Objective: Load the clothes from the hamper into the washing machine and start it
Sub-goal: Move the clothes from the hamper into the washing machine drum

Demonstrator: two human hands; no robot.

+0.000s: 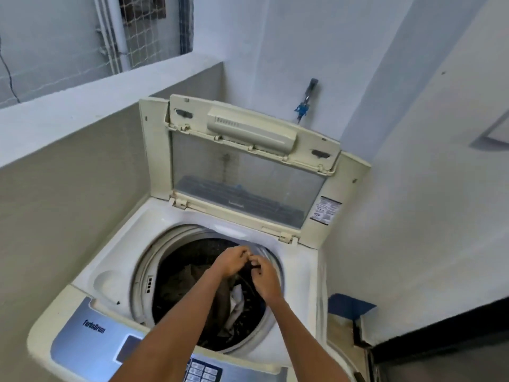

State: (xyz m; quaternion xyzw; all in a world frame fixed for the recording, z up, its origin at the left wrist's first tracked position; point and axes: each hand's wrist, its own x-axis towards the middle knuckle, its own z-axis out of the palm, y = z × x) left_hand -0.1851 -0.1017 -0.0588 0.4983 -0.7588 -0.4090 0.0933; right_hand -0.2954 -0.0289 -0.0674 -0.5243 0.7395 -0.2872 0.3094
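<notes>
A cream top-loading washing machine stands in a corner with its lid folded upright. Its dark drum holds brown and white clothes. My left hand and my right hand meet over the drum opening, fingers pinched together on a small piece of dark garment that hangs down into the drum. The hamper is out of view.
The blue control panel with buttons runs along the machine's near edge. A grey half-wall is close on the left, a white wall on the right. A tap sticks out behind the lid. A dark door edge is at lower right.
</notes>
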